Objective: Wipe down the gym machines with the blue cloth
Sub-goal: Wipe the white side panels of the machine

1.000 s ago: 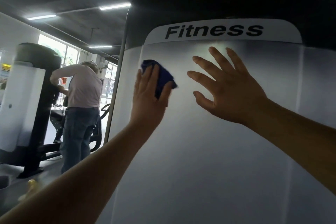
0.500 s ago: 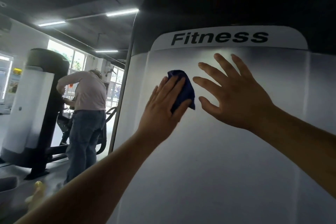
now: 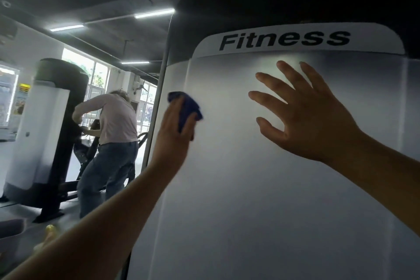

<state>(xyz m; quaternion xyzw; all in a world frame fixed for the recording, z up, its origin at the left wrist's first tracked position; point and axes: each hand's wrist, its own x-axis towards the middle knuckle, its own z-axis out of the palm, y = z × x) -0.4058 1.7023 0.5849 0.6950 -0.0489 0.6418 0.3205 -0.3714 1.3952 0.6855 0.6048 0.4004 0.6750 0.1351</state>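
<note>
A tall white gym machine cover with the word "Fitness" on its top band fills the right of the view. My left hand presses a small dark blue cloth flat against the cover near its rounded left edge, fingers straight, the cloth showing past my fingertips and thumb. To the right, my right hand lies flat on the cover with its fingers spread, well apart from the cloth.
To the left, another person in a light shirt and jeans bends over a second black and white machine. A blurred yellow object sits low at the left, beside the edge of a grey bin.
My left hand slid the cloth right toward my right hand, then back left to the cover's left edge. My right hand stayed flat on the cover.
</note>
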